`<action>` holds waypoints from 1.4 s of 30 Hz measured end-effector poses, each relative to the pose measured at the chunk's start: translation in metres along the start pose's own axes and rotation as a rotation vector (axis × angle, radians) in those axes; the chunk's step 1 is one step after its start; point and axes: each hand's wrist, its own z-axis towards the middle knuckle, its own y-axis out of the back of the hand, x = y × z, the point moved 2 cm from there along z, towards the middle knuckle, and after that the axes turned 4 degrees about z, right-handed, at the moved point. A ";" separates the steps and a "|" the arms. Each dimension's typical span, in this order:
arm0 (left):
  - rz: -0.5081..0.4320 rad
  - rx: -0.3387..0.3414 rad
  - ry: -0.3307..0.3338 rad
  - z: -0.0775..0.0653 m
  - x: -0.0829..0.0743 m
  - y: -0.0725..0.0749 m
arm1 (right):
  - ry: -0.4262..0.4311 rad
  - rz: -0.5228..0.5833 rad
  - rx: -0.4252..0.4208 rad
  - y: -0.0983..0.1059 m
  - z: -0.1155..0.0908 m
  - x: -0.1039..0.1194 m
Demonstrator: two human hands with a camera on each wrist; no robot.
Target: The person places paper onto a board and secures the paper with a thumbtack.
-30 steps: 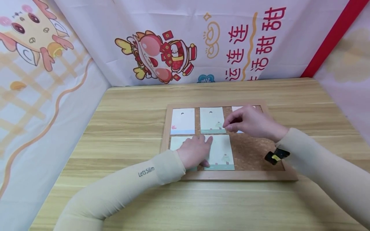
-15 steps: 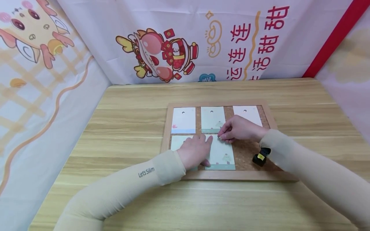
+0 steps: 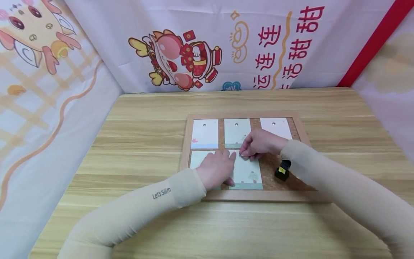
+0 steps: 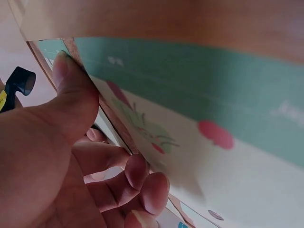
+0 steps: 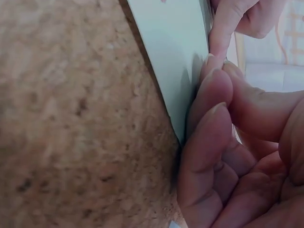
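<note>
A wood-framed cork board (image 3: 268, 196) lies on the table, bearing several paper cards. My left hand (image 3: 216, 169) rests across the two lower cards, its fingers spread and nearly straight. Under it are a pale green card (image 3: 250, 174) in the middle and another green-edged card (image 3: 198, 158) at lower left. At the top of the middle card, my right hand (image 3: 261, 143) pinches a small shiny thumbtack (image 3: 242, 155) between thumb and fingers. The right wrist view shows those fingertips (image 5: 216, 85) against the card's corner, the tack hidden. A silver tack (image 4: 216, 214) sits in the lower-left card.
Three upper cards, a white one (image 3: 205, 135), a green one (image 3: 236, 129) and another white one (image 3: 275, 126), each carry a silver tack. Bare cork (image 3: 270, 171) shows at lower right. Printed cloth (image 3: 106, 32) stands behind and beside the wooden table (image 3: 145, 126).
My right hand has come down and left from over the upper right cards to the top of the lower middle card. The left hand stays in place.
</note>
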 end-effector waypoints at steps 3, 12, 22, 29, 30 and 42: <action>0.039 -0.005 -0.003 -0.003 -0.001 0.001 | -0.033 -0.029 0.016 0.000 0.003 0.003; 0.082 -0.066 -0.011 -0.022 -0.014 0.005 | -0.091 -0.095 0.028 0.000 0.008 0.008; 0.157 -0.160 0.020 -0.038 -0.027 0.001 | -0.120 -0.128 0.023 -0.003 0.009 0.015; 0.183 -0.152 0.062 -0.041 -0.032 -0.001 | -0.140 -0.139 0.014 -0.004 0.007 0.018; 0.187 -0.157 0.069 -0.041 -0.033 -0.002 | -0.145 -0.140 0.011 -0.004 0.007 0.019; 0.209 -0.128 0.073 -0.041 -0.036 -0.002 | -0.174 -0.168 -0.002 -0.008 0.004 0.025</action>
